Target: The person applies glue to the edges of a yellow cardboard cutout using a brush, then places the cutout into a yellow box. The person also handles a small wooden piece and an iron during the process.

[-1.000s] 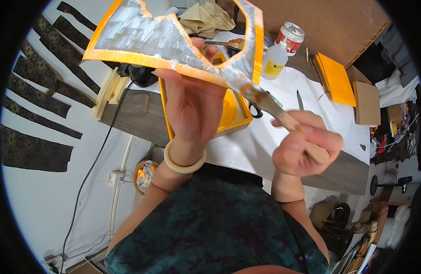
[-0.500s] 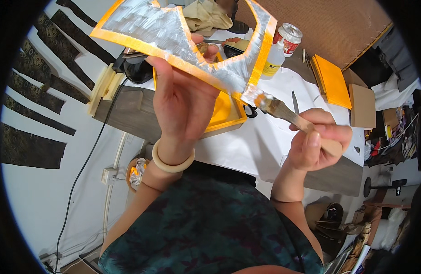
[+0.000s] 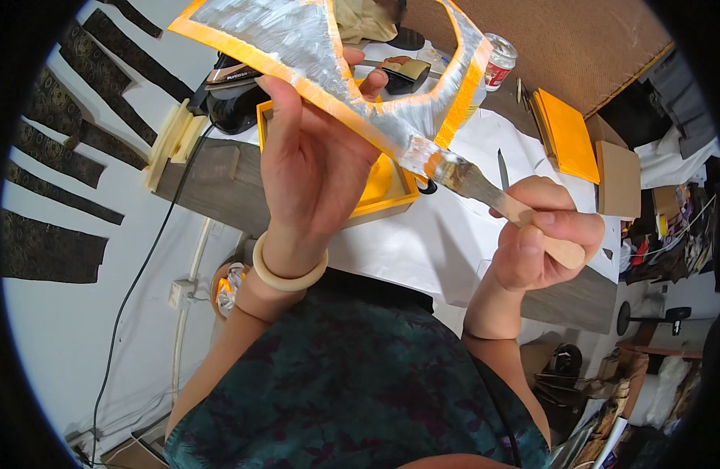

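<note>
Head view: our left hand was raised, fingers closed under an orange-edged cut-out panel coated silver-grey, thumb up against its underside. The panel sat above and in front of that hand, tilted, well up off the worktop. Our right hand was fisted around the wooden handle of a flat brush, lower right of the panel. The brush bristles touched the panel's lower pointed tip, just between both hands. A cream bangle sat on our left wrist. Behind the left hand, an orange tray lay on the white-covered worktop. A can stood further back.
</note>
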Demonstrator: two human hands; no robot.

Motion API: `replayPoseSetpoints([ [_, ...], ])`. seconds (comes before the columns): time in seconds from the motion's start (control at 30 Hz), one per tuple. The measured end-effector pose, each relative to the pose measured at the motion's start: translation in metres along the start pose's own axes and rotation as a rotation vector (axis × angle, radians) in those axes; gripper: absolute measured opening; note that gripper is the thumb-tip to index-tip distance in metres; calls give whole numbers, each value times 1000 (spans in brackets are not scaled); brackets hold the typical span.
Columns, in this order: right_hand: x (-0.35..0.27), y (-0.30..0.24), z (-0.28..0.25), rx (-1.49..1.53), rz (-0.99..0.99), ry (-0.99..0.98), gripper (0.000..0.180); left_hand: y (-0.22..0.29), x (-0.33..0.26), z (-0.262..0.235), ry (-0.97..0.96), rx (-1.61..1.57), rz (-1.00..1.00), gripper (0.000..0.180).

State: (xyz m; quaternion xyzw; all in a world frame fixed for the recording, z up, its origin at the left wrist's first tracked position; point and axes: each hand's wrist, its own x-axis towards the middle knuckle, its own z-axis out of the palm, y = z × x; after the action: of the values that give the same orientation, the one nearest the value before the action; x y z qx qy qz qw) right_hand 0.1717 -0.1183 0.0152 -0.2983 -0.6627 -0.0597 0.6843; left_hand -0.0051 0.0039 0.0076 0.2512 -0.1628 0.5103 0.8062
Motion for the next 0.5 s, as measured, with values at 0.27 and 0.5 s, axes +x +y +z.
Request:
replayPoseSetpoints([
  [0.27, 4, 0, 11, -86, -26, 32, 21, -1, 0, -1, -17, -10, -43, 61],
  [0.5, 2, -2, 8, -69, -6, 136, 20, 1, 2, -9, -86, -69, -54, 62],
])
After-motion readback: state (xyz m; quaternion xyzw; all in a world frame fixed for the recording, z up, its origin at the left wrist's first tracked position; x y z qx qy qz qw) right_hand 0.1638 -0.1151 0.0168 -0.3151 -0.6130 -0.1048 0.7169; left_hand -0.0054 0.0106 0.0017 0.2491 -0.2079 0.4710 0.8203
